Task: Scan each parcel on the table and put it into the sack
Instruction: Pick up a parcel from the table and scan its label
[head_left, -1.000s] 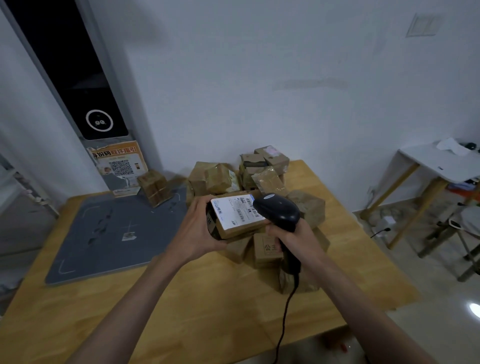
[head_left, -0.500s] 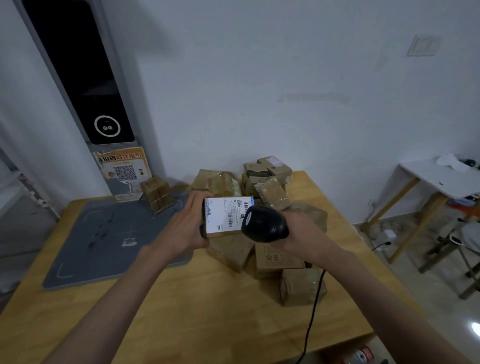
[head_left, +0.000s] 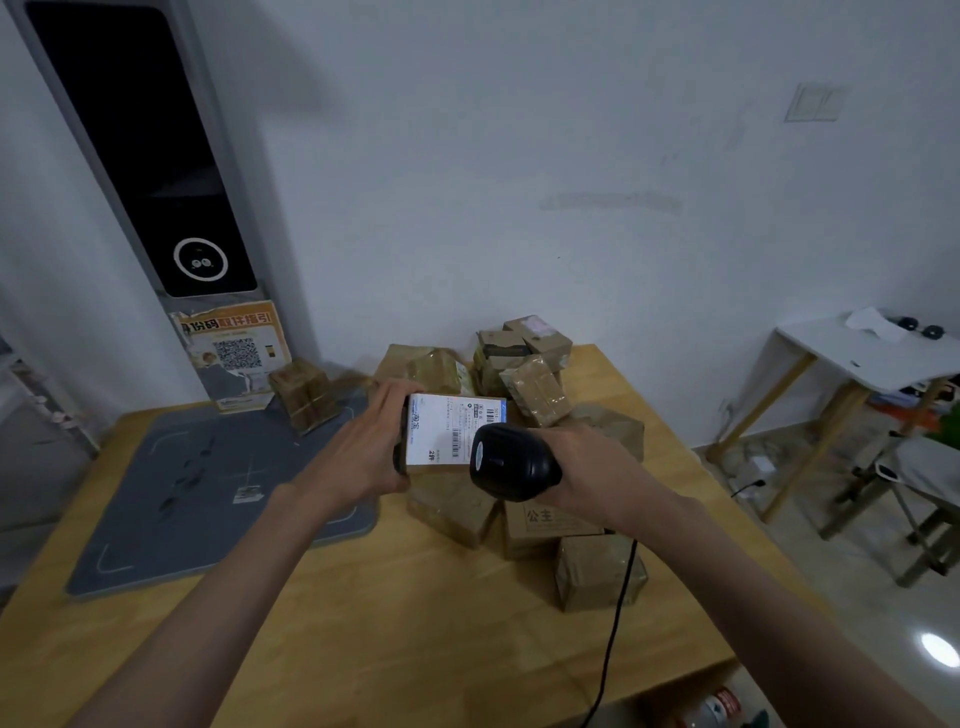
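My left hand (head_left: 363, 447) grips a small brown parcel (head_left: 441, 434) by its left end, above the table, with its white barcode label facing me. My right hand (head_left: 597, 473) holds a black corded scanner (head_left: 511, 462), whose head sits at the label's lower right corner. Behind and below them lies a heap of several taped brown parcels (head_left: 524, 395) on the wooden table (head_left: 363, 623). One more parcel (head_left: 301, 392) stands alone at the back left. No sack is in view.
A grey mat (head_left: 208, 493) covers the table's left half. A tall dark kiosk with a QR poster (head_left: 234, 353) stands behind it. To the right are a white side table (head_left: 872, 358) and a stool (head_left: 924, 499). The scanner cable (head_left: 618, 613) hangs over the front edge.
Both hands have risen and moved away from me with the parcel and scanner. The scanner head has turned from upright over the label to lying level at its lower right corner.
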